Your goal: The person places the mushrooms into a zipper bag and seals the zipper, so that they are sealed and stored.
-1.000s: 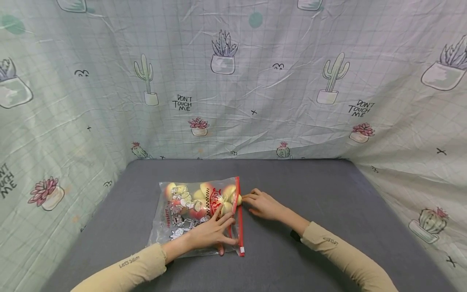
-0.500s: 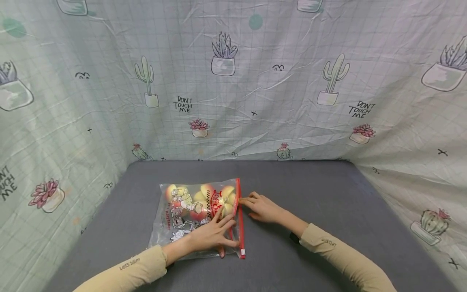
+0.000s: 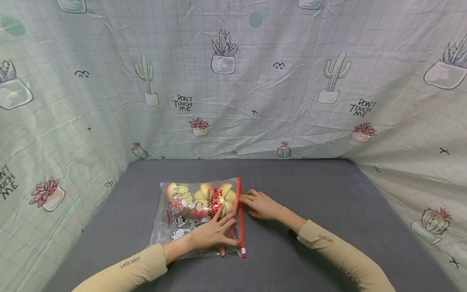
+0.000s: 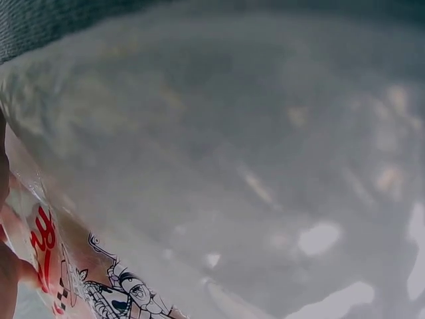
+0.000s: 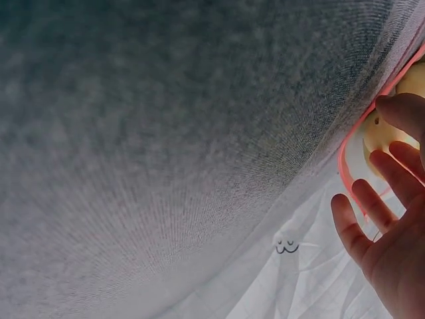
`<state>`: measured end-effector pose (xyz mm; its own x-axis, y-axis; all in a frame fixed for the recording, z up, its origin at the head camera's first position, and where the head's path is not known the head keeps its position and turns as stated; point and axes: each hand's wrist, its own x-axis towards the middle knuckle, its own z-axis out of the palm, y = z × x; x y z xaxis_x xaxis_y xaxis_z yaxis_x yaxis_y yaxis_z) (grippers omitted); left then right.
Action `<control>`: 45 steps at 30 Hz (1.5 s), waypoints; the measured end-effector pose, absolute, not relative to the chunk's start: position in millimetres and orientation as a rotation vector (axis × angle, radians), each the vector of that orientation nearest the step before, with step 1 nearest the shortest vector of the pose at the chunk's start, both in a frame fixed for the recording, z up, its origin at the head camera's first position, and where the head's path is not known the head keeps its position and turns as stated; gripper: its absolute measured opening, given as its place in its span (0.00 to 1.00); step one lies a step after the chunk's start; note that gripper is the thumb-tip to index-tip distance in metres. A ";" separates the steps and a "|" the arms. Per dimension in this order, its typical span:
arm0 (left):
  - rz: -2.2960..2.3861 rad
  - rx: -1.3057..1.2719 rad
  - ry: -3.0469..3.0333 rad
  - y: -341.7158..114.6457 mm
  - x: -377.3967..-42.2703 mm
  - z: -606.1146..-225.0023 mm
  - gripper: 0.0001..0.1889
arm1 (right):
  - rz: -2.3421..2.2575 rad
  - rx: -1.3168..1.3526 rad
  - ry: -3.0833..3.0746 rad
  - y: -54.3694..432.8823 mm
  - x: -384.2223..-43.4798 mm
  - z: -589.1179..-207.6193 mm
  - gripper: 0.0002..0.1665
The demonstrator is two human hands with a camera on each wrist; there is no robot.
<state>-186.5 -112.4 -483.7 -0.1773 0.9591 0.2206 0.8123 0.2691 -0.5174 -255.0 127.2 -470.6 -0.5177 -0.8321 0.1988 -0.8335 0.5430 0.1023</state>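
A clear zip bag (image 3: 160, 231) with a red zip edge and printed cartoon figures lies flat on the table, its mouth facing right. Several yellow and red fruits (image 3: 198, 195) show through its plastic; their exact kind is hard to tell. My left hand (image 3: 209, 236) rests on the bag near the mouth, fingers spread. Only part of that hand shows at the left edge of the left wrist view. At the mouth's far half, my right hand (image 3: 263, 207) has its fingertips at the red edge. The right wrist view shows its fingers loosely extended beside a yellow fruit (image 5: 380, 136).
A grey cloth-covered table (image 3: 310, 182) lies under the bag, extending to its right and left. Behind and at both sides hangs a pale curtain (image 3: 255, 93) printed with potted cacti. A slider (image 3: 243, 251) sits at the near end of the red zip.
A yellow fruit at the mouth has moved left into the bag, with my right fingertips following to the red edge. My left hand has stayed in place.
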 end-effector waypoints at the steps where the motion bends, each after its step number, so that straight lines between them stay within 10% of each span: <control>1: 0.381 -1.597 -2.048 -112.5 -186.5 -483.5 0.25 | 0.002 1.402 -2.555 126.5 -255.2 -470.5 0.32; 45: 0.443 -1.573 -2.088 -110.0 -183.2 -477.0 0.34 | 0.051 1.401 -2.571 139.2 -251.5 -472.4 0.34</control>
